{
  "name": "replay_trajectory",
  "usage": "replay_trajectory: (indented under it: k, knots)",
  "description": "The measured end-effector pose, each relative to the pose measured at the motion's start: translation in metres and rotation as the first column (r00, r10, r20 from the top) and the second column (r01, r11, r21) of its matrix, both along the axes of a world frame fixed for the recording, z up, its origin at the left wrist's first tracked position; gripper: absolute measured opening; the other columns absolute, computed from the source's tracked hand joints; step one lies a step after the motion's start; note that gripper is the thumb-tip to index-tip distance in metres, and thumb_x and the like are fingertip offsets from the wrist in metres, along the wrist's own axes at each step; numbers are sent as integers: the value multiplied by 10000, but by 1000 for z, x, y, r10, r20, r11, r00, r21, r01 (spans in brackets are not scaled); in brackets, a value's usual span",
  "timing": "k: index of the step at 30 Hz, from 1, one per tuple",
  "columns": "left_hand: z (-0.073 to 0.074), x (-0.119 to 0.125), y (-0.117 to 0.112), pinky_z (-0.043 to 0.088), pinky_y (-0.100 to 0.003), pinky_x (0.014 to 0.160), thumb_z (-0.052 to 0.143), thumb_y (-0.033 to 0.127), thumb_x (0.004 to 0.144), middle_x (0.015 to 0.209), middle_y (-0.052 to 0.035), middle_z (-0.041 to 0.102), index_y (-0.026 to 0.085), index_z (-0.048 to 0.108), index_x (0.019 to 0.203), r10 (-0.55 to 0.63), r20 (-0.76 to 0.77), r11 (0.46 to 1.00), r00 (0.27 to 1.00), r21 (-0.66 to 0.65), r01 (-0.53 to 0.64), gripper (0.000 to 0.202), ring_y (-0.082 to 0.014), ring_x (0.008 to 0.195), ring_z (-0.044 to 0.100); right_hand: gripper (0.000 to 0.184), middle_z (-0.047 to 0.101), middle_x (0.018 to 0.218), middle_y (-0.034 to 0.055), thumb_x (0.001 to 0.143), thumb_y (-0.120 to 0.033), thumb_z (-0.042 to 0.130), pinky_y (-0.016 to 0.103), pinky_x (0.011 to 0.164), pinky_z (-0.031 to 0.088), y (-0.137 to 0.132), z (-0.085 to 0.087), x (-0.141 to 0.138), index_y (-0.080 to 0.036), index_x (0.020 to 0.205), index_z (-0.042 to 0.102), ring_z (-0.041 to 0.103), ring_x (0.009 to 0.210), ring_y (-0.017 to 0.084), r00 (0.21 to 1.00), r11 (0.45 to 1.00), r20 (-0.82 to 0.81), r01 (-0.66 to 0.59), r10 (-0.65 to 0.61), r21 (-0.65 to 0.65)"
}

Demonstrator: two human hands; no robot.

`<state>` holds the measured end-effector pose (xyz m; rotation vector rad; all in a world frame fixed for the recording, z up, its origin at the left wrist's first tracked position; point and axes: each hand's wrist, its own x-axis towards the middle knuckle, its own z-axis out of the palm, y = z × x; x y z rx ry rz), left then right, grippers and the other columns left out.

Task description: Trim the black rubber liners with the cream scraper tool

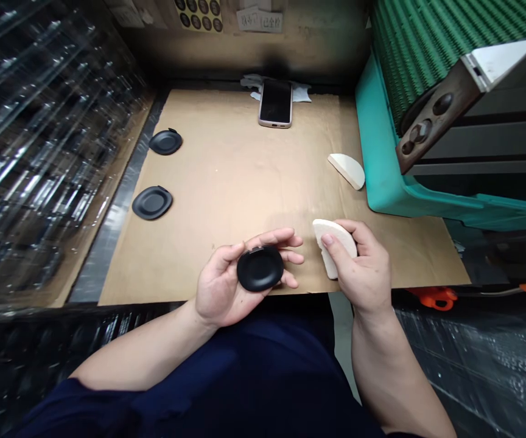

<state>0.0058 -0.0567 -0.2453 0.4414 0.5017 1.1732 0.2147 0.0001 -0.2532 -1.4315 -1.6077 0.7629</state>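
A round black plastic lid with a small tab rests in my left hand, palm up, the fingers curled behind its far edge and the thumb at its rim. Just to the right, my right hand pinches a white half-round foam pad between thumb and fingers. Pad and lid are apart. Another white half-round pad lies on the cardboard sheet beyond my right hand. Two more black lids, one nearer and one farther, lie at the sheet's left side.
A phone lies on white tissue at the back. On the right stand a teal bin and a green ribbed conveyor belt with a metal bracket. Clear plastic trays are stacked at left. Orange-handled scissors lie at lower right.
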Motion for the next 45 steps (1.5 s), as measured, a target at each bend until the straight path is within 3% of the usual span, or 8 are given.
replay_trajectory:
  k: [9,16,21,25,28,33,39,45]
  knots:
    - [-2,8,-11,587,-372,846,686,441,893,1384,-114,470,326,423,1511,106,-287,961,952,277,-23,682,-224,1056,616,241,714,903,-5,895,-448,709,323,772,531,-2,2,2,-247,1029,707,655,794,177,999,1000,-33,-9,9,3]
    - [6,9,-25,555,-513,1011,938,171,601,1541,-73,390,565,201,1542,699,-635,650,330,756,78,1258,-312,1210,599,249,730,932,9,896,-450,703,345,802,541,-3,1,3,-247,1041,708,666,822,194,999,1000,-29,-17,18,23]
    - [6,2,-21,542,-504,1017,894,148,653,1462,-100,490,420,334,1521,740,-616,599,270,786,152,1068,-309,1218,599,239,735,944,11,900,-445,700,346,794,545,-4,1,2,-250,1036,713,668,819,196,999,999,-43,-16,18,29]
    - [10,-22,-11,556,-388,857,677,174,879,1039,-66,670,260,559,1199,603,-731,708,321,675,209,351,-218,968,672,247,736,932,10,896,-454,703,343,785,543,-4,0,4,-256,1043,716,667,813,197,998,999,-52,-25,26,30]
    - [13,-45,-3,516,-321,764,554,232,972,904,-48,673,213,585,971,537,-835,812,118,550,195,36,-162,814,650,250,739,933,2,890,-466,709,340,783,539,-5,0,5,-271,1048,716,665,803,194,998,1000,-50,-31,31,7]
    - [8,-80,1,496,-348,828,510,344,1000,900,-43,652,201,604,931,480,-846,874,-230,483,50,185,-180,857,621,248,734,920,-1,894,-494,691,338,756,536,-4,0,6,-282,1021,714,663,796,199,999,1000,-36,-18,18,-3]
    - [2,-95,-22,442,-499,1102,611,375,936,1386,-138,544,240,447,1426,481,-817,875,-318,429,222,535,-292,1280,532,266,734,921,9,896,-505,683,339,739,538,-4,-2,7,-273,1023,712,666,788,209,1000,999,1,-19,19,28]
    - [11,-110,-8,404,-522,1120,557,315,943,1351,-141,557,229,500,1419,515,-703,852,-490,360,380,487,-310,1266,500,270,735,948,-5,893,-522,689,315,738,530,-5,-3,9,-291,1032,709,671,822,198,1000,1000,7,-6,6,16]
